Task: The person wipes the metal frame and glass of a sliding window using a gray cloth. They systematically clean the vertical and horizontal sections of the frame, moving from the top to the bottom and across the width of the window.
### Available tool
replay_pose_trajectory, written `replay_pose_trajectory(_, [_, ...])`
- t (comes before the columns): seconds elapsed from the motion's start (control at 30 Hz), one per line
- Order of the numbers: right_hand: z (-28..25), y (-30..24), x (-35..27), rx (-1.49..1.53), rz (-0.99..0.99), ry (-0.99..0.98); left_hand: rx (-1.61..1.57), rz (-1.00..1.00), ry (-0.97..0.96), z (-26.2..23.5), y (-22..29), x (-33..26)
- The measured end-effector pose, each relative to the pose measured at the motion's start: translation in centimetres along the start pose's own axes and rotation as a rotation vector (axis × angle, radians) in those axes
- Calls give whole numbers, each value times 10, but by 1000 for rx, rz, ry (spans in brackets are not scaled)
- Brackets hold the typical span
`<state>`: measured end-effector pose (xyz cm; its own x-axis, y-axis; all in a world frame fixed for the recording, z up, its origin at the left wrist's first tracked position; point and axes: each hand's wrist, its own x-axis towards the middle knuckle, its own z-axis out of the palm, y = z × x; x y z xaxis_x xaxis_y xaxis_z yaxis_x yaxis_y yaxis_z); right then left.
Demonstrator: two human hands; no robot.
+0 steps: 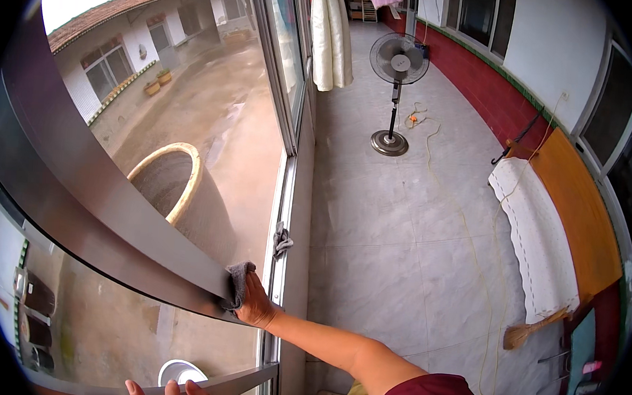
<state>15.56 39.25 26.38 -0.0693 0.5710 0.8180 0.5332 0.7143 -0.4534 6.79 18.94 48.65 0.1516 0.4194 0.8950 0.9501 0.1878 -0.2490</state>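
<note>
My right hand [254, 304] is closed on a dark grey cloth [239, 285] and presses it against the end of a wide metal window frame [161, 244]. The right arm, in a maroon sleeve, reaches over the sill. At the bottom edge my left hand [172, 394] shows only several fingers, stretched out and apart at a lower frame bar [236, 385]; its palm is out of view. A second grey cloth [282, 240] lies crumpled on the window track [275, 275], just beyond my right hand.
Outside the window stand a large round vat [207, 205] and a white basin [181, 372]. Indoors, a standing fan [395, 94] is on the grey tiled floor [372, 223], with a cord [466, 228] trailing across it. A white-covered board [537, 247] and a broom head [528, 333] lie right.
</note>
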Motion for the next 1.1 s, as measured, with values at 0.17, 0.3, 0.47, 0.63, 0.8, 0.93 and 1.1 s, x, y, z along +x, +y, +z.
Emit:
replay_pose_trajectory(0.17, [16, 29, -59, -39, 69, -138, 27, 14, -17, -7, 1, 1])
replay_pose_trajectory(0.3, [32, 56, -108, -96, 150, -279, -118, 39, 64, 1, -1, 2])
replay_pose_trajectory(0.47, [54, 70, -151, -89, 287, -321, -142, 43, 148, 9, 1, 2])
replay_pose_trajectory(0.63, [81, 81, -178, -101, 527, -379, -221, 82, 176, 14, 8, 6])
replay_pose_trajectory(0.8, [59, 50, -133, -82, 620, -545, -181, 72, 170, 13, 1, 1])
replay_pose_trajectory(0.93, [41, 30, -93, -126, 438, -213, -186, 78, 162, 15, 7, 7])
replay_pose_trajectory(1.1, [36, 13, -57, -71, 285, -12, -212, 126, 199, 18, 6, 11])
